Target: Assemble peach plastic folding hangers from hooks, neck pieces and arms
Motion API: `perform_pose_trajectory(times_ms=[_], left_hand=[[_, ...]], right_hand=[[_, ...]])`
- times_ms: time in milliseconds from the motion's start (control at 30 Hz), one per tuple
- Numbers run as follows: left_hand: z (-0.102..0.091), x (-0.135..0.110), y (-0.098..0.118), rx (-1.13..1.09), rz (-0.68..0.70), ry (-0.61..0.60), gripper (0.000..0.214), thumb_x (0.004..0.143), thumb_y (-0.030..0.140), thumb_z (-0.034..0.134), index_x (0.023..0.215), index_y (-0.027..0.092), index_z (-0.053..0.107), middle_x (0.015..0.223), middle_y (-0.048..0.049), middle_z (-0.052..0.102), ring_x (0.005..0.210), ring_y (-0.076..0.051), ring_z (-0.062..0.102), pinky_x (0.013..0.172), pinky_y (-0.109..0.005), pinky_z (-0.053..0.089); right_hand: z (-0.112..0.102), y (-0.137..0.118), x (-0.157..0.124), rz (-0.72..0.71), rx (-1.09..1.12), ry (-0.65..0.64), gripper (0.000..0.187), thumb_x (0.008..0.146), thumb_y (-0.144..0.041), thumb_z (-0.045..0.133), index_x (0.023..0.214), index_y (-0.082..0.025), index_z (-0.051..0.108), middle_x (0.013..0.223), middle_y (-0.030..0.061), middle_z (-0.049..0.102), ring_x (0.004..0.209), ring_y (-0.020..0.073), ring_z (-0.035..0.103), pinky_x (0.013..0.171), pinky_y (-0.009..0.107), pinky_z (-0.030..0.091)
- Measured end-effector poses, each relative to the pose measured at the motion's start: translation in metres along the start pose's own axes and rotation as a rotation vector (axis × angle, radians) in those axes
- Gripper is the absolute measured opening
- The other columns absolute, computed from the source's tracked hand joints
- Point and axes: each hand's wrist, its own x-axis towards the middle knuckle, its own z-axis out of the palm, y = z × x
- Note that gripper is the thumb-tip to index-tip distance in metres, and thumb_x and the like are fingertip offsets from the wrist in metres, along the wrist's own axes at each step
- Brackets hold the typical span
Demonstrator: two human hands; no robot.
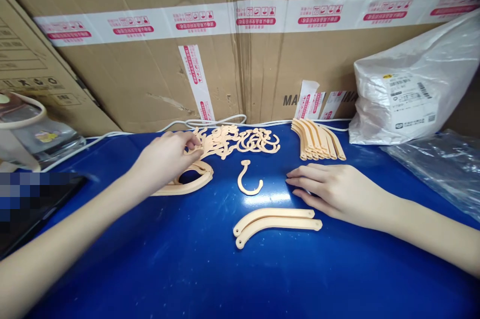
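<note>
My left hand (pixel 170 154) reaches over the left end of a heap of small cream plastic parts (pixel 221 140). Its thumb and fingers are drawn together at the heap, and what they pinch is hidden. Under that hand lie curved cream hanger pieces (pixel 197 181), partly covered by it. A single cream hanger hook (pixel 250 190) rests alone at the middle. Nearer to me, two curved hanger arms (pixel 277 221) lie side by side. My right hand (pixel 333 189) lies on the blue table with fingers stretched out, holding nothing, just right of the hook.
Several hooks (pixel 258 140) adjoin the heap. A stack of hanger arms (pixel 317 140) lies at the back right, near a white plastic bag (pixel 405 84). A clear container (pixel 48 134) and a dark device (pixel 56 204) are at left. Cardboard boxes (pixel 150 74) wall the back.
</note>
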Motion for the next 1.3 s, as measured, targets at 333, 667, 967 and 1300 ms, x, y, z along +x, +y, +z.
perform_pose_trajectory(times_ms=[333,667,967,1300], left_hand=[[0.004,0.022,-0.011,0.021,-0.146,-0.189,0.026,0.071,0.049,0.062,0.080,0.025,0.063,0.083,-0.0004,0.070,0.074,-0.023,0.062,0.057,-0.030,0.036],[0.008,0.029,-0.015,-0.081,-0.172,-0.268,0.027,0.068,0.047,0.060,0.078,0.022,0.064,0.079,-0.0010,0.070,0.071,-0.020,0.062,0.057,-0.027,0.037],[0.012,0.027,-0.017,-0.125,-0.165,-0.254,0.029,0.069,0.049,0.059,0.074,0.021,0.065,0.071,-0.0013,0.069,0.064,-0.019,0.060,0.054,-0.027,0.036],[0.006,0.020,-0.016,-0.065,-0.079,-0.161,0.025,0.082,0.041,0.054,0.087,0.021,0.068,0.077,-0.0027,0.068,0.065,-0.018,0.057,0.058,-0.028,0.034]], right_hand=[[0.002,0.001,-0.001,-0.010,-0.020,-0.015,0.033,0.097,-0.025,0.038,0.108,-0.015,0.067,0.112,0.0093,0.066,0.092,0.0190,0.067,0.077,0.032,0.056],[0.003,0.002,0.000,-0.024,-0.006,-0.002,0.032,0.097,-0.024,0.038,0.107,-0.014,0.067,0.111,0.0099,0.066,0.094,0.0199,0.066,0.077,0.032,0.056],[0.002,0.002,0.001,-0.011,0.009,-0.026,0.032,0.097,-0.025,0.038,0.108,-0.014,0.066,0.112,0.0090,0.065,0.095,0.0200,0.066,0.079,0.034,0.055],[0.002,0.001,0.001,-0.041,-0.019,-0.009,0.032,0.097,-0.023,0.038,0.107,-0.014,0.067,0.110,0.0098,0.066,0.092,0.0201,0.066,0.076,0.032,0.055]])
